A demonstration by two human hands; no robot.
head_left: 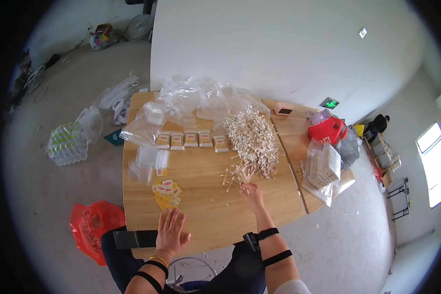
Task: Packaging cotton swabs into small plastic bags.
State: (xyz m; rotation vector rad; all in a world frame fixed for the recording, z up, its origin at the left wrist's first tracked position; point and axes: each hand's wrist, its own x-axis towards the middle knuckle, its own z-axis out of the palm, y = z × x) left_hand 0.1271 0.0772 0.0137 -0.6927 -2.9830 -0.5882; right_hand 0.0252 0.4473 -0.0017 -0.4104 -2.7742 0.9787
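On the wooden table (215, 220), five filled packets (191, 139) with red-marked yellow labels (177, 141) sit left of heaped cotton swabs (252, 137), whose near edge your right hand (250, 194) pinches, your left hand (171, 232) spread flat near loose yellow cards (168, 200).

Fingertips of right hand (252, 197) partly lost among cotton swabs (254, 137); grip we can't tell. Whether dark slab (136, 239) runs under left hand (171, 232), unclear to us. Red bag's (113, 211) contents blurred. White sleeve (293, 288) cut by lower edge.
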